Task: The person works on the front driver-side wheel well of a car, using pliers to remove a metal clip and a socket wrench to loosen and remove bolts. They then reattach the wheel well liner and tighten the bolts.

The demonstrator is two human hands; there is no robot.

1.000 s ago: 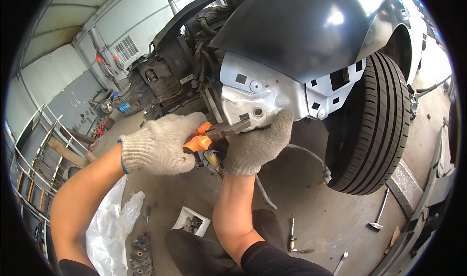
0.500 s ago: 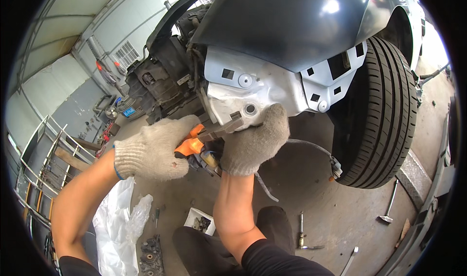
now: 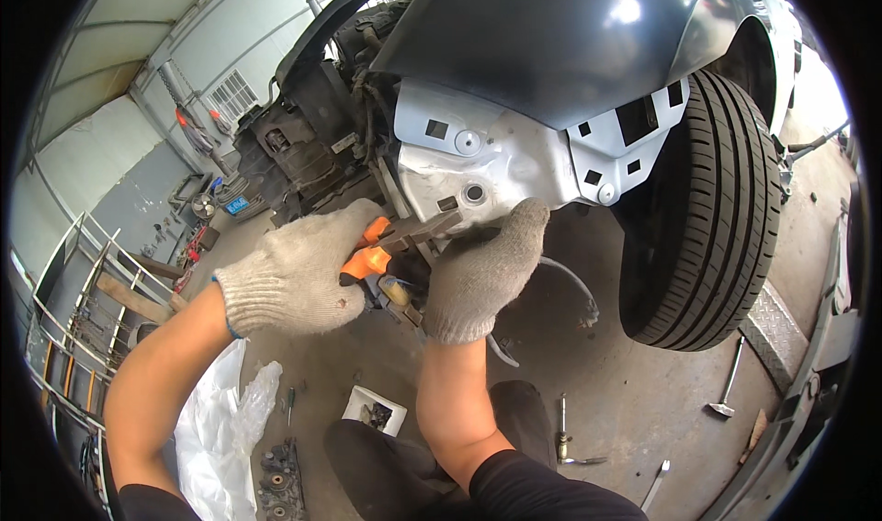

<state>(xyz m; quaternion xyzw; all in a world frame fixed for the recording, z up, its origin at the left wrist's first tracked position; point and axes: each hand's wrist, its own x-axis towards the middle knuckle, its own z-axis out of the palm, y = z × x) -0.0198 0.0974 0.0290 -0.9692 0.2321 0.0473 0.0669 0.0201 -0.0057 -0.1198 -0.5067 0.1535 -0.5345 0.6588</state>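
My left hand (image 3: 299, 268), in a knitted work glove, is closed round the orange grips of a pair of pliers (image 3: 369, 260). Their dark metal jaws point right, toward the lower edge of a bare silver body panel (image 3: 514, 163) with round and square holes. Against that edge sits my right hand (image 3: 482, 277), gloved as well, its thumb raised and its other fingers curled out of sight. What it grips is hidden. Just below the pliers, between my hands, is a yellowish cylindrical part (image 3: 395, 289). A grey cable (image 3: 568, 277) hangs beyond my right hand.
Above the panel is a dark bonnet (image 3: 533, 43), with a front tyre (image 3: 717, 218) to the right. On the floor lie a hammer (image 3: 726, 392), a ratchet (image 3: 563, 429), a white tray (image 3: 390, 411) of small parts and plastic sheeting (image 3: 216, 429). A metal rack (image 3: 87, 328) stands left.
The grey cable's loose end has swung left, away from the tyre. My hands keep nearly the same hold, and the pliers stay by the panel edge. The view has shifted slightly.
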